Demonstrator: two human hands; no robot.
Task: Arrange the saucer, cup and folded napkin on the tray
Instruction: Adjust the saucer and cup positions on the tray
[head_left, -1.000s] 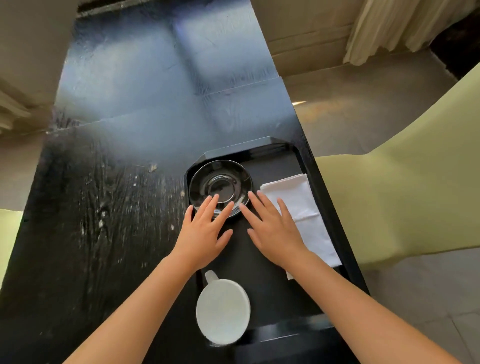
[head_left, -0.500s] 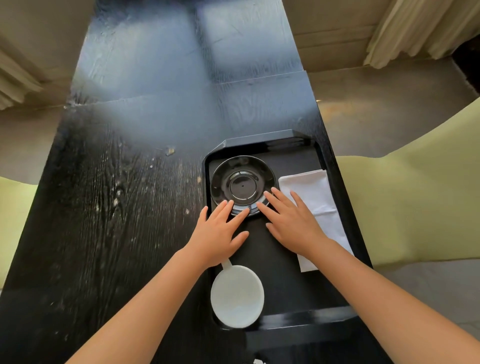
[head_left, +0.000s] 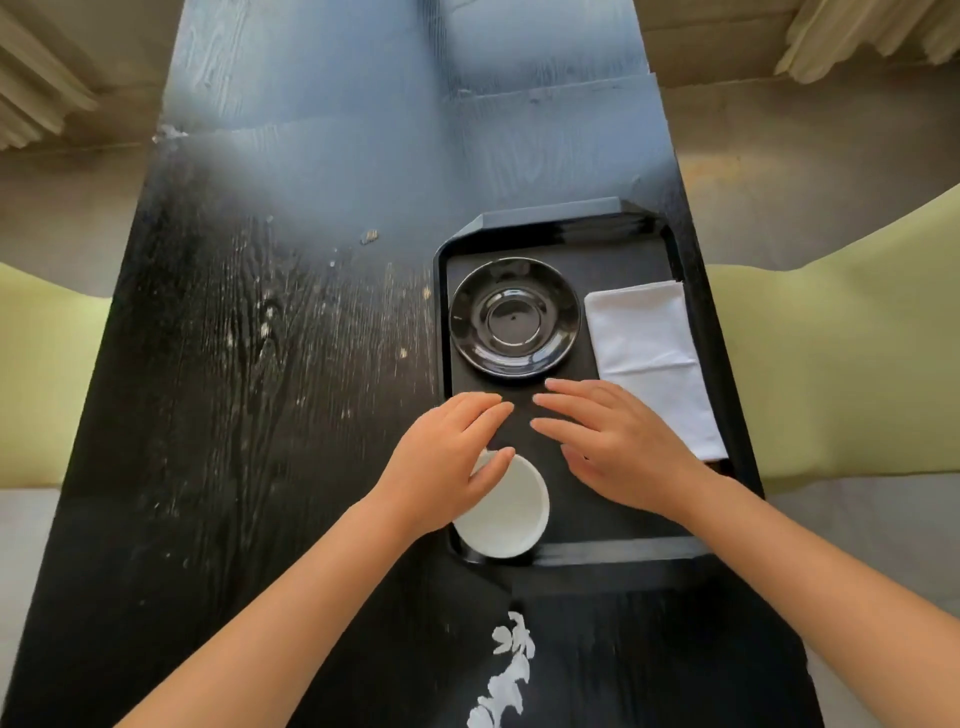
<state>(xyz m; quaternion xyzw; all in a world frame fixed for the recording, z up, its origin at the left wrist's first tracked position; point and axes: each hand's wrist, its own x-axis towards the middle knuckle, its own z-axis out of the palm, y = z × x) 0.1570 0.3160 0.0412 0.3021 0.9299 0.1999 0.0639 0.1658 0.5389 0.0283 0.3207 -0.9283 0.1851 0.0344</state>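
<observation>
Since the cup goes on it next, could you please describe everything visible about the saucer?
The saucer is round, glossy and black, seemingly glazed ceramic, with a raised rim and a circular centre well. It lies flat and empty in the far left part of the tray, beside the white folded napkin. Neither hand touches it; the fingertips sit just short of its near edge.
</observation>
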